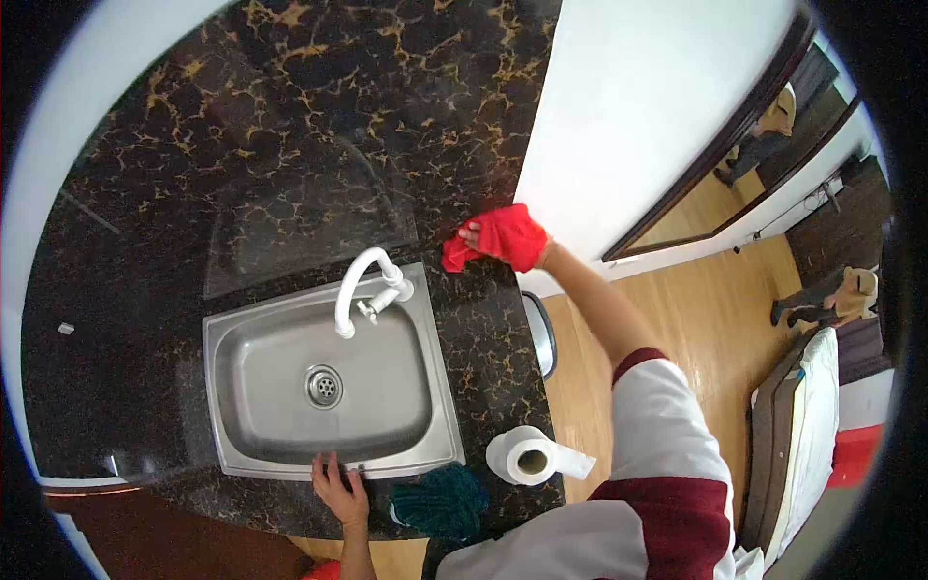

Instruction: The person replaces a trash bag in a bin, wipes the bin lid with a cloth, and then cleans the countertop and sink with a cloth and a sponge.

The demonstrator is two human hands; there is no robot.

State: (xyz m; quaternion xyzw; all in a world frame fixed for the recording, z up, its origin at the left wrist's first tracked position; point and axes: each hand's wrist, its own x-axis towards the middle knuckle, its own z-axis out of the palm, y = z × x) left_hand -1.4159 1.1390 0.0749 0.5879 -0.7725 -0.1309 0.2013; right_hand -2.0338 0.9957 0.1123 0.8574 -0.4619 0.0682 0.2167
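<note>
Cloth (483, 244) bunched under my right hand (512, 235), fingers closed on it, pressed to the counter (290, 116). My left hand (338, 488) lies flat, fingers spread, on the sink (435, 387) rim.

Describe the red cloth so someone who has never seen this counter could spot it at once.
Start at the steel sink set in the black, gold-veined counter, then go past the white faucet toward the white wall. The red cloth is bunched under the right hand there. Unlike the dark teal cloth at the near edge, it is bright red.
</note>
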